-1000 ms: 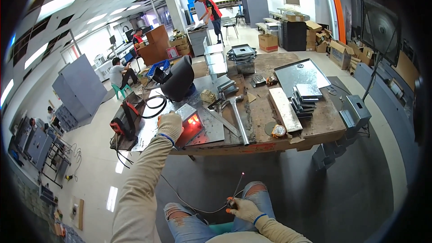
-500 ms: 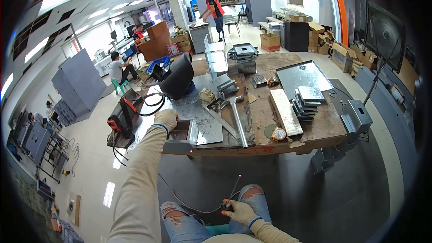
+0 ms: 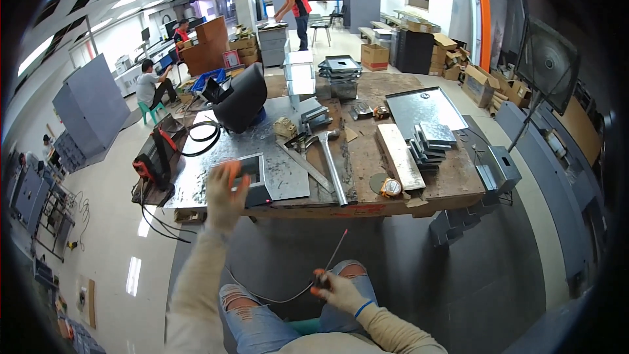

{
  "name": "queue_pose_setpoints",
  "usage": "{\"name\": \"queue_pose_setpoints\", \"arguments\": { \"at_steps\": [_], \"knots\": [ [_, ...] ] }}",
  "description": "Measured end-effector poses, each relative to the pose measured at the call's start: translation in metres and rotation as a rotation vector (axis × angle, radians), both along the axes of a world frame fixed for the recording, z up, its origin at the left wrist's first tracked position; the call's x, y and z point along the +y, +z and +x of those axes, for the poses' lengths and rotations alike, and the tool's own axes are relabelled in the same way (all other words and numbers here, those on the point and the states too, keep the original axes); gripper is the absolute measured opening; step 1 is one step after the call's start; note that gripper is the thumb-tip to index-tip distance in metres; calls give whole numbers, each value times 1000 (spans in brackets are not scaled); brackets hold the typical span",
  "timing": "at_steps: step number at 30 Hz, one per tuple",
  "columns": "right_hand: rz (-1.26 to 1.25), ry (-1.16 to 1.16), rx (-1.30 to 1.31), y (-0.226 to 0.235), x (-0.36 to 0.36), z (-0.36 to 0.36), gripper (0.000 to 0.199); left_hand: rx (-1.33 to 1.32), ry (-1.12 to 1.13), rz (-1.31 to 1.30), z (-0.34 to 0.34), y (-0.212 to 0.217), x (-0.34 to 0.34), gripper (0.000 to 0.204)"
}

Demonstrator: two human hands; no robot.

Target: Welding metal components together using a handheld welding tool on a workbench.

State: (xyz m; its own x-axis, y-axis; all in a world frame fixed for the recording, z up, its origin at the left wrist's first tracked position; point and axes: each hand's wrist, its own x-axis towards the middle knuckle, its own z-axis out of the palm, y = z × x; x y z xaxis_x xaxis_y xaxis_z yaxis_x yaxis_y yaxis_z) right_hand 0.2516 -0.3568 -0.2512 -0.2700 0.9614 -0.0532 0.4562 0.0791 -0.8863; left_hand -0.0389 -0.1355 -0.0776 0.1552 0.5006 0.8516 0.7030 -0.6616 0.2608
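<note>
My left hand (image 3: 226,200), in a beige glove with orange fingertips, is raised at the table's near edge, its fingers apart and slightly blurred. Just beyond and right of it sits a small grey metal box (image 3: 259,190) with an opening in its upper side; the hand hides its left part. Low over my right knee, my gloved right hand (image 3: 341,292) is closed on a welding electrode holder (image 3: 320,280). A thin electrode (image 3: 338,248) slants up from the holder, its reddish tip short of the table edge. The holder's cable (image 3: 278,299) trails left across my legs.
On the table lie a black welding helmet (image 3: 241,101), a hammer (image 3: 333,167), a steel ruler (image 3: 308,167), a tape measure (image 3: 391,187), a long metal bar (image 3: 400,156) and stacked metal parts (image 3: 432,141). A red-black machine (image 3: 154,157) stands at left. Co-workers (image 3: 298,6) are farther back.
My left hand has come off the box and drawn back toward me. The box now shows a different side up. My right hand still holds the electrode holder; the whole view has shifted slightly.
</note>
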Motion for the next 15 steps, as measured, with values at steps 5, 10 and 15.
{"name": "queue_pose_setpoints", "arguments": {
  "at_steps": [5, 10, 15],
  "knots": [
    [393, -351, 84, 154, 80, 26, 33, -54, 91, -350, -18, -151, -150, 40],
    [422, -586, -462, 216, 214, 86, 66, 144, 238, -913, -60, -259, -231, 40],
    [120, -508, -864, 214, 296, 93, 71, 67, 273, -951, -66, -262, -238, 40]
  ]
}}
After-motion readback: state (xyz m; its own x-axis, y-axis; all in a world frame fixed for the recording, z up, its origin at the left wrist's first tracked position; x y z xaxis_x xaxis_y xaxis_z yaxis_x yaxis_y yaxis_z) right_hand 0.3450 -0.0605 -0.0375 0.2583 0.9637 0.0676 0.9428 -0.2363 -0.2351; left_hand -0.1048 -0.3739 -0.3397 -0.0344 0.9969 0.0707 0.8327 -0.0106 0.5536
